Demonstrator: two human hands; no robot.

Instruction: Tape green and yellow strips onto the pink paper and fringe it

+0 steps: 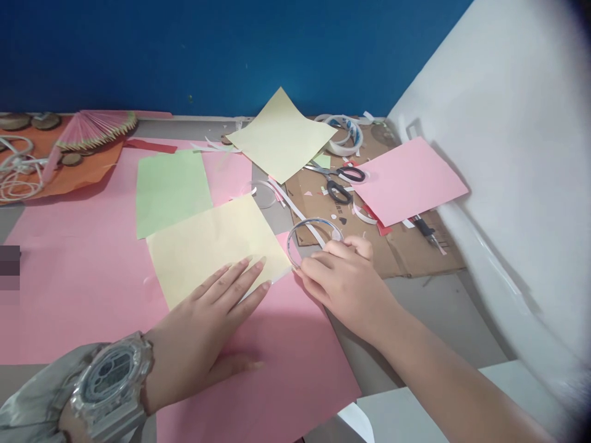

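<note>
My left hand (210,320) lies flat with fingers stretched out, pressing on a pale yellow sheet of paper (207,243) that rests on a large pink sheet (83,271). A grey watch sits on that wrist. My right hand (344,274) is at the yellow sheet's right corner, fingers curled in a pinch on a thin roll of tape (311,237), a ring that stands up from the table above the fingers.
A green sheet (170,187), another yellow sheet (281,135), a pink sheet (409,178), black-handled scissors (341,181), tape rolls (344,132) and a cutter (427,231) lie around a cardboard piece (415,252). A paper fan (92,129) is at the far left. A white board (508,154) leans at the right.
</note>
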